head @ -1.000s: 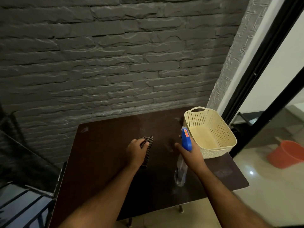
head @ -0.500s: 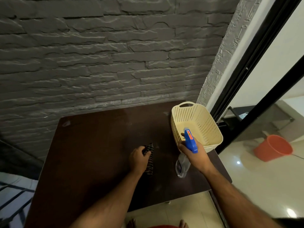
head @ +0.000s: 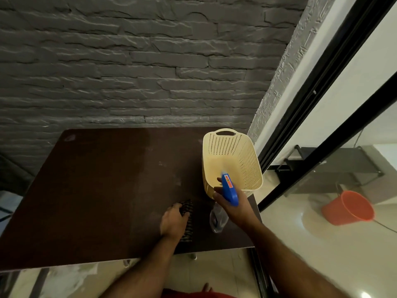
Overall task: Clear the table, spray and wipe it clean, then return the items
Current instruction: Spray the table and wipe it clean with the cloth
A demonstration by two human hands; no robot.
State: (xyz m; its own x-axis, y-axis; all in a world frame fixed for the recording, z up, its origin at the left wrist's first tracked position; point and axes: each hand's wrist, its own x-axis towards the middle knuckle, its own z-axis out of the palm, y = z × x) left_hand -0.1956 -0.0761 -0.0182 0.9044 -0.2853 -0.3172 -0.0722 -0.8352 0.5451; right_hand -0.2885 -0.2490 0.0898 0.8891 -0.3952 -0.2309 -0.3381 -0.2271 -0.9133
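I'd keep my right hand point(head: 233, 204), fingers clamped round the spray bottle point(head: 229, 188) just before the empty cream basket point(head: 232, 160) near the bench's point(head: 96, 179) right edge, misting lightly while my left hand point(head: 173, 220) presses its fingers onto the dark cloth point(head: 187, 218) near the front edge.

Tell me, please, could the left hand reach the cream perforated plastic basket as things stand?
Probably yes: the left hand holds the dark striped cloth, and the cream perforated plastic basket stands close by, though the right hand with the blue-headed spray bottle sits between.

Bare forearms, red garment below
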